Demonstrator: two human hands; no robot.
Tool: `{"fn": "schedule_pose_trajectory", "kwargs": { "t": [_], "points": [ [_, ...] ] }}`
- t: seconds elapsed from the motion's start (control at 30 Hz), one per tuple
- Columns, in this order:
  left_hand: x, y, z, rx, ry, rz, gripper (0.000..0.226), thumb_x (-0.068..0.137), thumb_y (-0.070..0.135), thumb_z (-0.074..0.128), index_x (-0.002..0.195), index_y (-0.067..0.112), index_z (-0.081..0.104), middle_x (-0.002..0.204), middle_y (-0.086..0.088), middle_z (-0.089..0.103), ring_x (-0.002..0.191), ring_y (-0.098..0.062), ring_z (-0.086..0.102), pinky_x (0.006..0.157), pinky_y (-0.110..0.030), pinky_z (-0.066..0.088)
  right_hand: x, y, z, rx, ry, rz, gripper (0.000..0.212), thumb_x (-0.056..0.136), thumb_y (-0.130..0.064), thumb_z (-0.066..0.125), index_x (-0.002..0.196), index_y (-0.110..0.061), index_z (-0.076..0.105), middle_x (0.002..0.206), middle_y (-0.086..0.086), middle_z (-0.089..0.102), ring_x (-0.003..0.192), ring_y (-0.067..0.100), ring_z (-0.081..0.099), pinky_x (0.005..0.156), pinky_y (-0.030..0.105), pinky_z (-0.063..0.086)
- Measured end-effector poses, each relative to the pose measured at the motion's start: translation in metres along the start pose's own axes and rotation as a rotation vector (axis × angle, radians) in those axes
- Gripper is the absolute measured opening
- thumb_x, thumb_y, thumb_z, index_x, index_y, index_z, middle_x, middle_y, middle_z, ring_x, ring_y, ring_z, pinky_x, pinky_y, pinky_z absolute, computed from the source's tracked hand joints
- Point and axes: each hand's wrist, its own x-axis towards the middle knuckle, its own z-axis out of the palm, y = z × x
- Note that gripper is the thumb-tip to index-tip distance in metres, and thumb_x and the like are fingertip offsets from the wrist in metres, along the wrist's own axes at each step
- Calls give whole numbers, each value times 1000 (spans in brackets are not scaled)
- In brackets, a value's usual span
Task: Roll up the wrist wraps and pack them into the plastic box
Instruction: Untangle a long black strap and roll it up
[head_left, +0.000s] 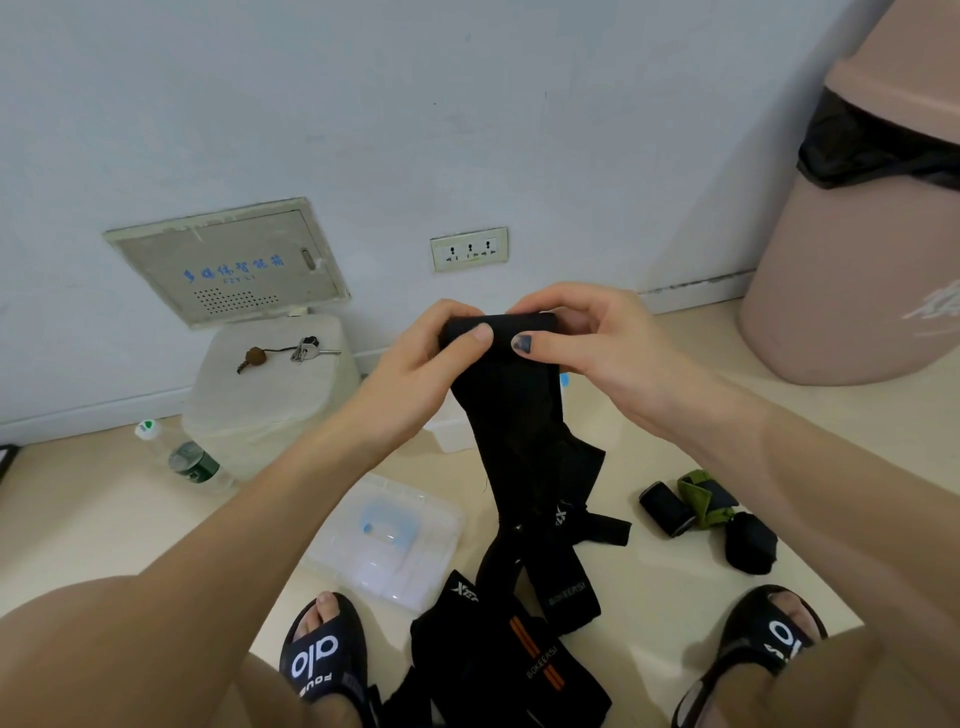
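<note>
A long black wrist wrap (519, 415) hangs in front of me, its top end rolled into a small coil. My left hand (431, 358) and my right hand (576, 332) both pinch that coil, thumbs on the near side. The wrap's tail drops to the floor among several loose black wraps (519, 660) between my feet. Three rolled wraps (706, 514), two black and one green, lie on the floor to the right. A clear plastic lid with a blue latch (441, 525) lies on the floor below my left forearm. A clear plastic box (449, 434) shows partly behind the hanging wrap.
A white foam block (270, 395) with keys (306, 351) on it stands by the wall at left, with a water bottle (189, 460) lying beside it. A pink bin (862, 249) with a black liner stands at right. My sandalled feet (322, 660) frame the loose wraps.
</note>
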Motion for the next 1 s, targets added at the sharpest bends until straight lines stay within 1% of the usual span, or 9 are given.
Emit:
{"fn": "schedule_pose_trajectory", "kwargs": {
  "t": [0.07,0.13,0.23,0.3,0.37,0.53,0.67,0.8,1.0],
  "points": [
    [4,0,3,-31,21,-83,22,91,58,54,100,40,64,99,14,63,102,-8,58,104,-33,43,0,0,1,-4,13,-20,21,89,3,73,102,-14,74,101,17,77,85,16,73,83,25,58],
    [6,-2,7,-103,36,-123,36,79,66,50,100,39,60,104,8,61,105,-14,56,109,-46,41,1,1,3,-23,17,-50,24,89,6,72,101,-15,74,101,15,77,86,15,73,87,26,59],
    [2,-1,13,-246,-16,-154,44,85,52,45,111,17,47,107,-3,57,96,-14,58,88,-34,47,0,3,4,-90,18,-110,27,89,7,72,99,-18,73,96,7,77,87,14,73,87,30,60],
    [1,-2,12,-315,-47,-168,38,86,45,46,109,16,45,104,-4,57,90,-15,59,73,-29,46,-1,5,4,-172,34,-153,26,88,3,72,100,-20,73,97,5,76,91,23,74,90,42,60],
    [3,-1,10,-333,-70,-165,31,86,39,50,108,17,47,101,-5,57,87,-17,57,68,-28,44,-2,7,5,-236,60,-188,23,86,-5,72,100,-23,73,97,5,75,93,32,71,90,54,57],
    [4,1,6,-312,-95,-89,11,92,22,52,103,22,53,90,-3,58,79,-16,54,66,-27,43,-1,8,6,-249,88,-200,24,85,-7,71,101,-24,72,97,-1,73,93,28,70,88,53,58],
    [3,4,5,-285,-103,-56,22,87,17,56,109,20,51,91,-7,57,77,-17,56,66,-22,47,0,8,5,-249,91,-206,29,88,-1,71,101,-26,72,96,-4,73,93,22,71,87,47,60],
    [1,3,1,-131,-103,23,24,96,4,60,115,19,55,90,-1,61,79,-14,59,72,-24,48,1,9,4,-244,93,-210,23,87,-10,73,99,-30,73,94,-5,73,89,28,70,86,52,58],
    [1,4,1,-93,-42,46,26,97,-2,58,102,23,59,87,2,66,82,-15,62,78,-29,50,0,9,5,-263,86,-214,25,88,-3,72,100,-24,72,96,1,72,90,27,70,85,47,59]
  ]
}}
